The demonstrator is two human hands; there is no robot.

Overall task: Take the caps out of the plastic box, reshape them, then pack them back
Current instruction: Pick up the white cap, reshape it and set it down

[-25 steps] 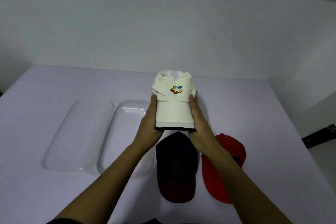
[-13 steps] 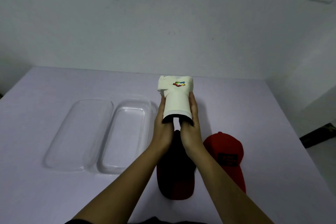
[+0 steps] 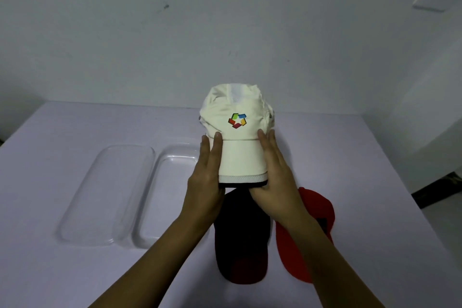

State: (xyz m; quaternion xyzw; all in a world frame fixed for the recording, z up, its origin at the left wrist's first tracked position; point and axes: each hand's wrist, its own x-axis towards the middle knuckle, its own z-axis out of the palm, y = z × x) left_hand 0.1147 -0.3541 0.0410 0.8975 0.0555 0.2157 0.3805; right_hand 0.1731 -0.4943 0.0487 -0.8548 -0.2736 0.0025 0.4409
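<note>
Item 1. Clear lid (image 3: 107, 195): lies flat on the table (image 3: 362, 157) at far left, touching the box beside it. Nothing on it.

Item 2. Plastic box (image 3: 162, 195): open and holding no caps, just right of the lid. Its near right wall is partly hidden behind the left forearm.

Item 3. Left hand (image 3: 207, 177): fingers extended, flat against the left edge of the brim, gripping the white cap.

Item 4. White cap (image 3: 237, 142): held in the air between both hands, above the table, brim towards the wearer, coloured logo facing the camera. Change noted: half a second ago the brim was squeezed into a tight roll with the hands close together; it is now spread wide and only gently curved, and the crown stands rounded. Judgement: brim shaping on this cap looks near done, and packing is likely the next step.

Item 5. Dark cap (image 3: 241, 240): lies on the table directly beneath the white cap, brim nearest the wearer, its far end hidden by the hands.

Item 6. Right hand (image 3: 277, 177): mirrors the left, clasping the right edge of the brim.

Item 7. Red cap (image 3: 317, 205): on the table just beside the dark cap, partly covered by the right forearm.

Obstructions: none between cap and box; the path leftward is free. Two caps remain outside the box.
</note>
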